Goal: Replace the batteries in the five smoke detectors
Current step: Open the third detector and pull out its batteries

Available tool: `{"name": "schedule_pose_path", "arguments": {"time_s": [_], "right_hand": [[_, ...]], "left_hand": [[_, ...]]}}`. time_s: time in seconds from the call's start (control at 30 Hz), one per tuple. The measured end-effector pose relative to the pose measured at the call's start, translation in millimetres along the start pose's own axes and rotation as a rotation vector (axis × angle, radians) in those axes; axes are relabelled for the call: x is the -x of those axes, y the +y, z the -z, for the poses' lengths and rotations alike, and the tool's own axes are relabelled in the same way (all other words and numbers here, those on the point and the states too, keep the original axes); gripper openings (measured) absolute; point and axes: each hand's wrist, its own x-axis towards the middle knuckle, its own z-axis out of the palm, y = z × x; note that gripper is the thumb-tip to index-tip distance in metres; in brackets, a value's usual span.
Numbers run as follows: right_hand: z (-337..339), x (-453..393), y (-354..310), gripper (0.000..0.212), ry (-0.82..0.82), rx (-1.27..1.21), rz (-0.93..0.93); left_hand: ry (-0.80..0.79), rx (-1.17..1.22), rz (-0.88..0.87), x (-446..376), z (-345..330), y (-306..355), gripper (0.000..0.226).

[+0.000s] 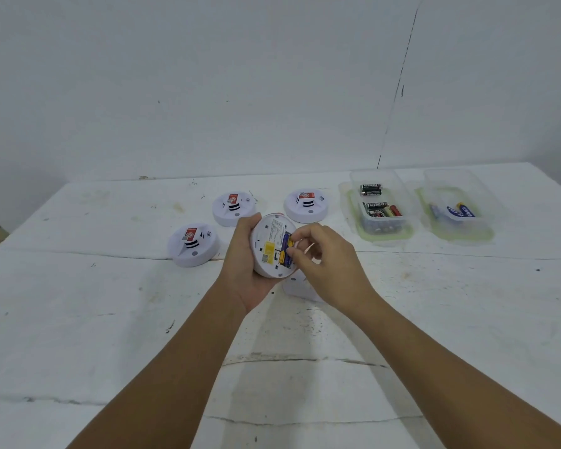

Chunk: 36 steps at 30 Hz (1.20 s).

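My left hand grips a white smoke detector above the table, its back turned toward me. A yellow label and an open battery bay with blue-and-yellow batteries show on that back. My right hand pinches at a battery in the bay with thumb and fingertips. Three more detectors sit face up on the table: one at the left, one behind my left hand and one at the back centre. A white piece, mostly hidden, lies under my right hand.
Two clear plastic tubs stand at the back right of the white table. The nearer tub holds several black and red batteries; the farther tub holds a few blue-and-yellow ones. A white wall rises behind the table.
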Motion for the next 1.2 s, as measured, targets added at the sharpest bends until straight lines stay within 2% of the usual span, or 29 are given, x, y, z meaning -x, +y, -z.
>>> {"name": "schedule_pose_path", "arguments": {"time_s": [0.3,0.77,0.93,1.1,1.2], "right_hand": [[-1.0,-5.1,0.2,0.011,0.018,-0.019,-0.044],[4.9,-6.0,0.6,0.014,-0.012,-0.045,-0.019],[5.6,-5.1,-1.7,0.019,0.043,-0.081,-0.02],[14.7,-1.6,1.7,0.023,0.107,-0.247,-0.09],[27.0,-2.4,4.8,0.021,0.12,-0.245,-0.103]], "left_hand": [[0.014,0.018,-0.002,-3.0,-3.9,1.0,0.037],[0.027,0.001,0.019,-12.7,-5.3,-6.7,0.045],[0.021,-0.015,0.04,-12.5,-10.0,-6.6,0.046],[0.016,0.003,0.036,-9.7,-21.4,-10.3,0.041],[0.017,0.013,0.03,-7.8,-31.0,-15.0,0.041]]}}
